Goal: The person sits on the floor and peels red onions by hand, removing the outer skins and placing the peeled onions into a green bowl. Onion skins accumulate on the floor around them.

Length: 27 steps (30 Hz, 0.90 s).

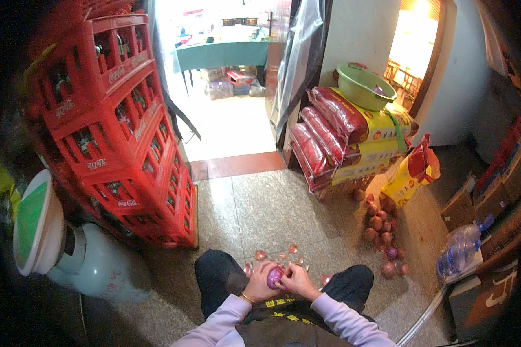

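A red onion (275,278) with shiny purple skin is held between both hands, above my lap. My left hand (261,282) is wrapped around its left side. On its right side the fingers of my right hand (296,281) are pinched together at its surface; whether a bit of skin is between them is too small to tell. Pieces of dry onion skin (260,255) lie on the floor just beyond my hands, between my knees. To the right, a pile of red onions (376,223) spreads over the floor.
Stacked red bottle crates (126,182) and a pale gas cylinder (100,264) stand at the left. At the right are stacked sacks (347,152) with a green basin (360,89) on top, a yellow bag (406,182), water bottles (460,247) and cardboard boxes (488,204). A doorway opens ahead.
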Tool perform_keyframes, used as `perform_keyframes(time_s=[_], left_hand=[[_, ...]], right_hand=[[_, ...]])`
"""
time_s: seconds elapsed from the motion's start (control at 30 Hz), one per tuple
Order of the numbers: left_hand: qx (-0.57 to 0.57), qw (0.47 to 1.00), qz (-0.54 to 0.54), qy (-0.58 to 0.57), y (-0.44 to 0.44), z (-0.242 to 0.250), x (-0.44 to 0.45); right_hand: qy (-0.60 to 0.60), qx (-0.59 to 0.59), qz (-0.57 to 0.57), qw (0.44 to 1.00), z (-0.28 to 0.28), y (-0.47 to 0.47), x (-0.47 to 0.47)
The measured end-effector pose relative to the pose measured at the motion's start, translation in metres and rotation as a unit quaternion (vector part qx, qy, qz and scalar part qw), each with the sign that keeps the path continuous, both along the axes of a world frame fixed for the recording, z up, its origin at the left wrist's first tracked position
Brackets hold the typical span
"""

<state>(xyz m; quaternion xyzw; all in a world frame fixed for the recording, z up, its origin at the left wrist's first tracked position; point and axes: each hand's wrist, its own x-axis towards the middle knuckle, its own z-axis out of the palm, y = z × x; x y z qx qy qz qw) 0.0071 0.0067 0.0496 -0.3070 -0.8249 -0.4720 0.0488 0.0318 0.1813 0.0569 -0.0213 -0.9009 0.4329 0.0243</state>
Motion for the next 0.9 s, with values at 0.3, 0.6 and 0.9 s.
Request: perform_keyframes(time_s=[0.3,0.6,0.9], left_hand=[[-0.048,0.998,-0.034,0.033,-0.001,-0.012,0.004],[-0.026,0.999,-0.036,-0.002,0.005,-0.016,0.004],[0.173,0.948,0.066,-0.258,0.002,-0.037,-0.006]], right_hand=[[-0.061,-0.102,-0.022,0.993,-0.026,0.001,0.011],[0.06,0.044,-0.15,0.986,-0.073,0.011,0.009],[-0.039,-0.323,-0.077,0.942,-0.067,0.042,0.021]])
